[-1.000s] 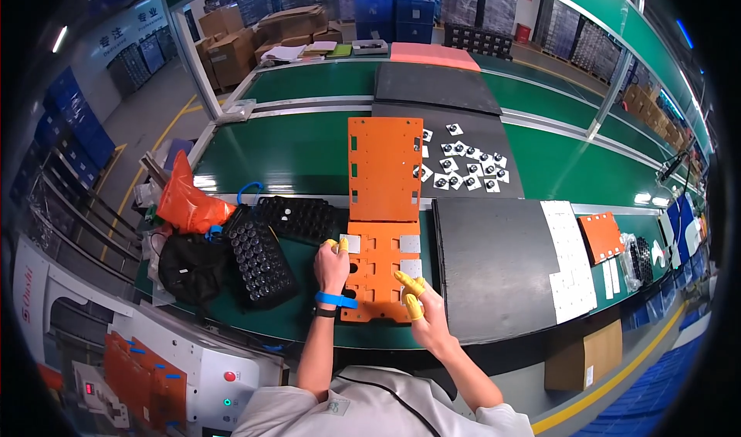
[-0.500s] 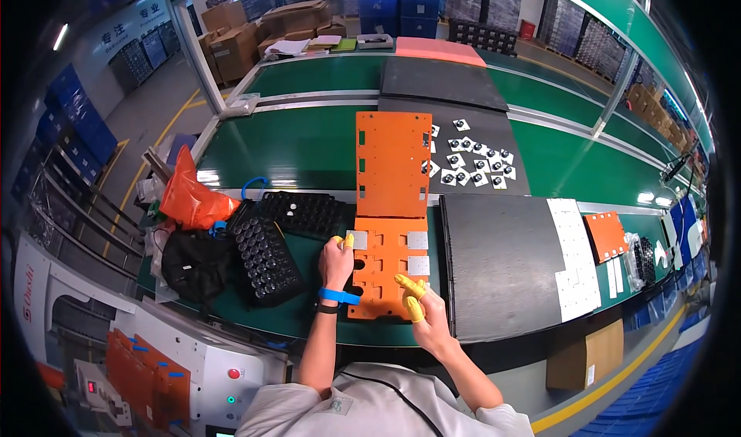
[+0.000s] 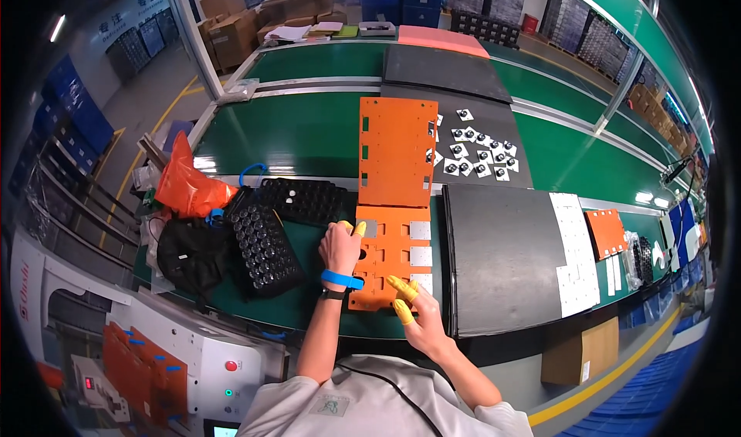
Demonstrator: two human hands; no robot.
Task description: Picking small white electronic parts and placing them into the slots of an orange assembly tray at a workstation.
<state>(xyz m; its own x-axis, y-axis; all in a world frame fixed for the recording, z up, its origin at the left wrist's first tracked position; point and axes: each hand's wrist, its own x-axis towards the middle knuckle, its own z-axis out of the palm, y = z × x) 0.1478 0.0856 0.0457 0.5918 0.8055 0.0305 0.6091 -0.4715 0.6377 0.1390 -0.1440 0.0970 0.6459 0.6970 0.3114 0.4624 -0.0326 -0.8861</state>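
Note:
An orange fixture (image 3: 384, 271) lies in front of me, its hinged-looking upper panel (image 3: 397, 151) standing open beyond it. My left hand (image 3: 340, 248), with yellow finger cots and a blue wrist strap, is curled at the fixture's left edge. Its fingertips are at a small grey square plate (image 3: 368, 227); whether anything is pinched between them is hidden. My right hand (image 3: 419, 317), also in yellow cots, hovers by the lower right with thumb and index finger apart, holding nothing. Along the right side sit light plates (image 3: 421, 256), the lowest partly behind that hand.
Several small white squares with black round parts (image 3: 482, 156) lie on a dark mat. Right of the fixture are a stacked black board (image 3: 498, 259) and a white perforated sheet (image 3: 575, 255). Black trays (image 3: 266, 248), a black bag (image 3: 193, 259) and an orange bag (image 3: 189, 186) crowd the left.
My left hand has moved slightly right over the grey plate. My right hand has drawn back a little with its fingers spreading, and a lowest right plate now shows. The whole view has shifted slightly.

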